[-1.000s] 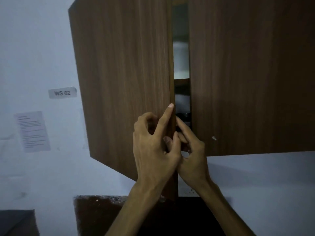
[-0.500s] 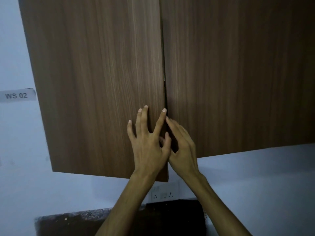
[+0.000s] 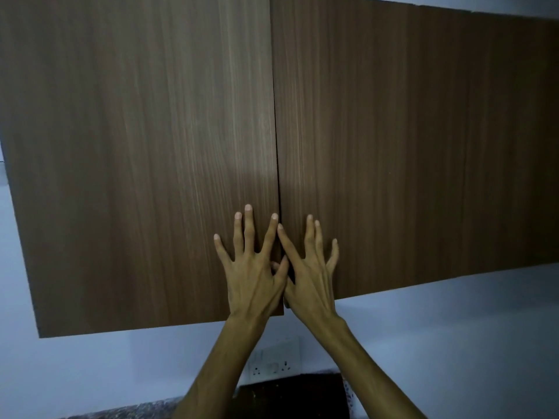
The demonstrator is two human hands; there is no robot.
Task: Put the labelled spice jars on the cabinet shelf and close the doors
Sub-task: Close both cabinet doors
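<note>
Two brown wood-grain cabinet doors fill the view. The left door (image 3: 136, 164) and the right door (image 3: 408, 152) meet at a thin dark seam in the middle, both closed flat. My left hand (image 3: 252, 273) presses on the left door's lower inner corner with fingers spread straight. My right hand (image 3: 311, 273) presses flat on the right door beside the seam, fingers also spread. The thumbs touch near the seam. The spice jars and the shelf are hidden behind the doors.
A white wall runs below the cabinet, with a white double socket (image 3: 273, 362) on it under my forearms. A dark speckled countertop (image 3: 302, 397) lies at the bottom edge.
The left door swung shut against the right door, closing the gap that showed the shelf. Both hands went from gripping the door edge to lying flat with fingers spread.
</note>
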